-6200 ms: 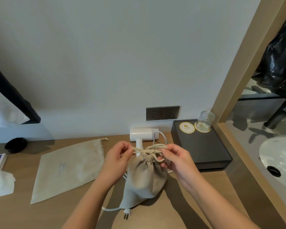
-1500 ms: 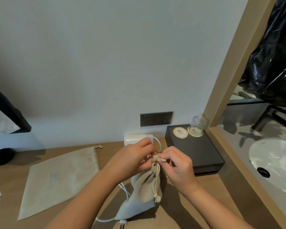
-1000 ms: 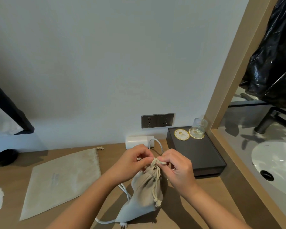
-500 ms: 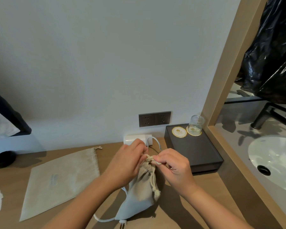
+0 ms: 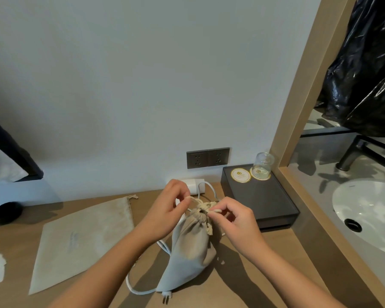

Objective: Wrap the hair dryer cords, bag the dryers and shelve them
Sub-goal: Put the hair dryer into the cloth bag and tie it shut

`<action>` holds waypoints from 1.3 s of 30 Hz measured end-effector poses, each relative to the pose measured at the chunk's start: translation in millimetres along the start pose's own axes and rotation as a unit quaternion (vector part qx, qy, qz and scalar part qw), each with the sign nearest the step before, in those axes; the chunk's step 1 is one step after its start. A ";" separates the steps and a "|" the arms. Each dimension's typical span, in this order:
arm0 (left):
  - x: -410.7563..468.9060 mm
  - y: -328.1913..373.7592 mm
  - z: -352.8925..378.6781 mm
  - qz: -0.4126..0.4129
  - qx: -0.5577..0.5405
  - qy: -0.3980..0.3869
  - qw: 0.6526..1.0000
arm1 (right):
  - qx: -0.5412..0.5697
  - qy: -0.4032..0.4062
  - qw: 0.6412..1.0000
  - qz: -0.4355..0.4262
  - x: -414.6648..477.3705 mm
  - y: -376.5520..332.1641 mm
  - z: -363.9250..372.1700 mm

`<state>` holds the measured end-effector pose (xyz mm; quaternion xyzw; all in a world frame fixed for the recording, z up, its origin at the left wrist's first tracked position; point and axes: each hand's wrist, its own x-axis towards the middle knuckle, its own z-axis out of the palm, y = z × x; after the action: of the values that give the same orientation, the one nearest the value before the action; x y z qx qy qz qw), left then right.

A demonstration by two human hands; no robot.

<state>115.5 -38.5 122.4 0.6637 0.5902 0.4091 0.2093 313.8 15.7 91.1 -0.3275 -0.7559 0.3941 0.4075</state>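
Both hands have drawn slightly apart since a moment ago, so the knotted drawstring (image 5: 203, 205) now shows between them above the gathered neck of the filled bag (image 5: 191, 247), which leans on the desk (image 5: 242, 285) with a white cord (image 5: 133, 287) and plug (image 5: 166, 295) trailing out at its six o'clock. The left hand (image 5: 169, 207) pinches one loop of the drawstring between thumb and curled forefinger, and the right hand (image 5: 236, 221) pinches another loop likewise. At the filled bag's nine o'clock lies an empty bag (image 5: 82, 238), at twelve o'clock a white dryer (image 5: 195, 185) by the wall, and at two o'clock a black tray (image 5: 260, 201) holding a glass (image 5: 262, 165).
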 end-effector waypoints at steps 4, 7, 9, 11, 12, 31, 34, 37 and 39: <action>0.5 13.5 15.4 -0.156 -0.279 0.002 0.948 | 0.053 -0.032 0.994 0.089 -0.4 -5.2 -0.5; 3.9 17.3 19.7 -0.172 -0.339 0.010 0.925 | 0.060 -0.057 0.992 0.097 0.3 -8.0 -3.4; 5.5 16.2 21.8 -0.175 -0.344 0.025 0.922 | 0.059 -0.059 0.992 0.098 0.8 -9.3 -7.1; 7.0 13.6 23.5 -0.191 -0.366 0.045 0.910 | 0.057 -0.046 0.993 0.092 0.2 -10.2 -10.1; 8.0 12.5 23.9 -0.201 -0.383 0.052 0.900 | 0.052 -0.039 0.994 0.087 -0.7 -9.5 -11.0; -7.5 13.5 30.3 -0.211 -0.412 0.098 0.881 | -0.024 -0.299 0.946 0.119 36.1 11.9 -19.8; -14.9 11.3 29.8 -0.247 -0.349 0.140 0.893 | -0.062 -0.287 0.950 0.107 45.6 16.3 -13.7; -31.5 3.8 29.6 -0.260 -0.189 0.139 0.937 | -0.058 -0.262 0.956 0.120 49.3 17.5 -7.8; -44.6 -4.2 31.7 -0.257 -0.108 0.093 0.956 | -0.037 -0.247 0.960 0.127 49.4 17.7 -4.7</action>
<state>139.4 -73.7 87.7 0.4222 0.7103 0.4622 0.3218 298.6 65.9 95.2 -0.3282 -0.7993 0.4828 0.1424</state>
